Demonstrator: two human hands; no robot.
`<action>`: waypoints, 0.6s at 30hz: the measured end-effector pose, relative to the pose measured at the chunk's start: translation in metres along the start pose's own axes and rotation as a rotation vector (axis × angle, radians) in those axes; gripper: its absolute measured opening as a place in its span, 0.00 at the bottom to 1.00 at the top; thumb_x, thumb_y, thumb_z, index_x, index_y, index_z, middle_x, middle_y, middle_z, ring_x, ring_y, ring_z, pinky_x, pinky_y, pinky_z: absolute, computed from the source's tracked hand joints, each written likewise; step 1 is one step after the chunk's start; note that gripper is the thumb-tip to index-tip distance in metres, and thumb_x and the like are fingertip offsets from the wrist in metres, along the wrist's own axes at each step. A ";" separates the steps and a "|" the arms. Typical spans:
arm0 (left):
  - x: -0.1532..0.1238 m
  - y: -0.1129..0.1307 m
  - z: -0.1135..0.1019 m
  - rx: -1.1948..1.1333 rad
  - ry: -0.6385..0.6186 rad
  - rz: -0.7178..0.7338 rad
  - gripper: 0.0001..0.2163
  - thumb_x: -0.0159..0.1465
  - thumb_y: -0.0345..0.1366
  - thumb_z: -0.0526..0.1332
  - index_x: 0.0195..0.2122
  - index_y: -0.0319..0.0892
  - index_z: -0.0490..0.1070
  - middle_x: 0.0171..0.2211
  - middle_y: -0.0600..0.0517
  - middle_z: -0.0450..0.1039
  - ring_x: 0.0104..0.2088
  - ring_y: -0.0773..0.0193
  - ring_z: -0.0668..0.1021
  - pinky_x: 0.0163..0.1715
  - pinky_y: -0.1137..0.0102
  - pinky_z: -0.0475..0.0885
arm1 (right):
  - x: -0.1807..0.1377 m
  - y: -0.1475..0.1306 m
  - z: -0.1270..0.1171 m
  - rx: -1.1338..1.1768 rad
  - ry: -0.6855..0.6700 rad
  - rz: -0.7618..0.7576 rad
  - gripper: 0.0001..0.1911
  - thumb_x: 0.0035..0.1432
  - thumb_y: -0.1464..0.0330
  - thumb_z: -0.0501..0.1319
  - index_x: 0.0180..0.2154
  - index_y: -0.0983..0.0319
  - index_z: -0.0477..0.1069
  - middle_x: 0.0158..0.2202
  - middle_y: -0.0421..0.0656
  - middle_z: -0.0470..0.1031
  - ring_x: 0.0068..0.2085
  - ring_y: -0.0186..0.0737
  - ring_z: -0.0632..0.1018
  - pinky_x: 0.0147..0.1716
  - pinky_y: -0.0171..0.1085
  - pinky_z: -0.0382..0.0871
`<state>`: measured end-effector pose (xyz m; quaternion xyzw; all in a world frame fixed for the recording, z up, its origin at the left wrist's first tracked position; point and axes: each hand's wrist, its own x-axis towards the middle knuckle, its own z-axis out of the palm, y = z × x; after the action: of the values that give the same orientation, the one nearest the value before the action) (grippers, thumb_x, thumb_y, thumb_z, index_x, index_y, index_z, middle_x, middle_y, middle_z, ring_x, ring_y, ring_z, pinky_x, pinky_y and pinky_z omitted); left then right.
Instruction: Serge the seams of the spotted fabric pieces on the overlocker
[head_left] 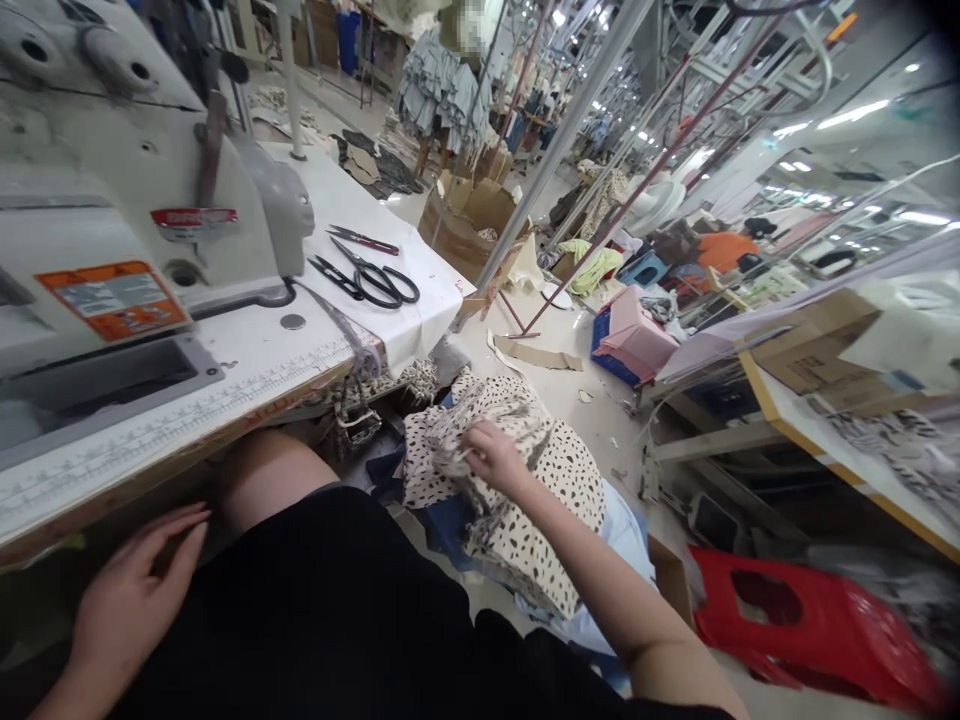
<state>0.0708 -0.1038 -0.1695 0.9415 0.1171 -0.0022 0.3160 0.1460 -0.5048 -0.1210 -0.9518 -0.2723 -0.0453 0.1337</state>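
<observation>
My right hand [491,455] is closed on a bunched part of the spotted fabric [574,480], cream with dark spots, which lies in a heap beside my leg. Pale blue cloth [619,530] shows under the heap. Over by my thigh, below the table edge, my left hand [139,590] holds nothing, its fingers stretched out and the thumb apart. A sewing machine [142,190] stands on the white table [262,370] at the left. On its far end lie black scissors [382,285] and two thread snips [364,240].
A cardboard box [469,215] stands on the floor beyond the table, near a metal pole [562,140]. To the right are a pink and blue crate [634,335], a red plastic stool [810,620] and another table [847,460]. Grey-blue garments [442,80] hang at the back.
</observation>
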 end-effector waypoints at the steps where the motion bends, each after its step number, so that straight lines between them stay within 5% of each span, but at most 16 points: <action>1: -0.005 0.014 0.000 -0.061 0.053 0.138 0.19 0.60 0.50 0.51 0.45 0.44 0.67 0.49 0.52 0.67 0.50 0.56 0.71 0.51 0.59 0.66 | 0.005 -0.021 -0.002 0.025 0.008 -0.027 0.07 0.56 0.76 0.52 0.31 0.62 0.67 0.30 0.43 0.70 0.36 0.37 0.70 0.34 0.33 0.67; 6: -0.031 0.084 0.012 -0.215 -0.077 0.609 0.36 0.52 0.55 0.59 0.59 0.45 0.53 0.58 0.46 0.58 0.56 0.52 0.65 0.55 0.58 0.63 | 0.023 -0.120 0.004 0.251 0.068 -0.390 0.08 0.59 0.68 0.51 0.34 0.60 0.68 0.33 0.41 0.72 0.37 0.34 0.72 0.33 0.31 0.66; 9: -0.033 0.094 0.024 -0.285 -0.162 0.713 0.25 0.58 0.46 0.57 0.55 0.44 0.60 0.51 0.46 0.67 0.50 0.57 0.72 0.48 0.67 0.70 | 0.022 -0.146 0.009 0.384 0.041 -0.507 0.10 0.62 0.66 0.49 0.38 0.61 0.68 0.37 0.41 0.73 0.43 0.33 0.72 0.40 0.29 0.65; 11: -0.034 0.090 0.030 -0.304 -0.214 0.721 0.15 0.59 0.43 0.56 0.46 0.44 0.69 0.43 0.48 0.74 0.43 0.60 0.76 0.42 0.72 0.73 | 0.018 -0.139 0.012 0.467 -0.031 -0.466 0.11 0.63 0.64 0.50 0.39 0.61 0.68 0.39 0.41 0.73 0.44 0.32 0.72 0.41 0.28 0.65; 13: -0.037 0.084 0.034 -0.323 -0.269 0.627 0.13 0.59 0.44 0.56 0.37 0.43 0.74 0.38 0.49 0.76 0.39 0.60 0.78 0.38 0.75 0.74 | 0.014 -0.109 0.011 0.487 -0.112 -0.258 0.12 0.61 0.60 0.54 0.41 0.60 0.69 0.40 0.40 0.74 0.44 0.32 0.73 0.43 0.28 0.65; 15: -0.043 0.078 0.039 -0.348 -0.339 0.430 0.15 0.57 0.47 0.57 0.35 0.42 0.74 0.35 0.49 0.77 0.36 0.60 0.79 0.34 0.76 0.75 | 0.007 -0.059 0.006 0.375 -0.156 0.160 0.13 0.59 0.59 0.57 0.43 0.58 0.69 0.43 0.39 0.73 0.46 0.34 0.72 0.47 0.32 0.65; 16: -0.047 0.074 0.042 -0.364 -0.371 0.318 0.16 0.56 0.49 0.57 0.34 0.42 0.74 0.34 0.50 0.77 0.35 0.60 0.79 0.34 0.76 0.75 | 0.001 -0.028 0.003 0.224 -0.139 0.509 0.12 0.60 0.60 0.56 0.45 0.55 0.69 0.48 0.37 0.71 0.50 0.34 0.70 0.49 0.33 0.64; 18: -0.053 0.067 0.052 -0.379 -0.414 0.124 0.20 0.55 0.52 0.56 0.34 0.41 0.75 0.33 0.50 0.78 0.36 0.58 0.79 0.35 0.74 0.75 | -0.016 0.036 -0.004 0.082 -0.137 0.801 0.15 0.64 0.63 0.51 0.48 0.61 0.67 0.56 0.47 0.62 0.56 0.43 0.64 0.53 0.44 0.60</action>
<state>0.0377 -0.1977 -0.1670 0.8504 -0.0093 -0.1532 0.5032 0.1513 -0.5437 -0.1276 -0.9773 0.1103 0.0846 0.1600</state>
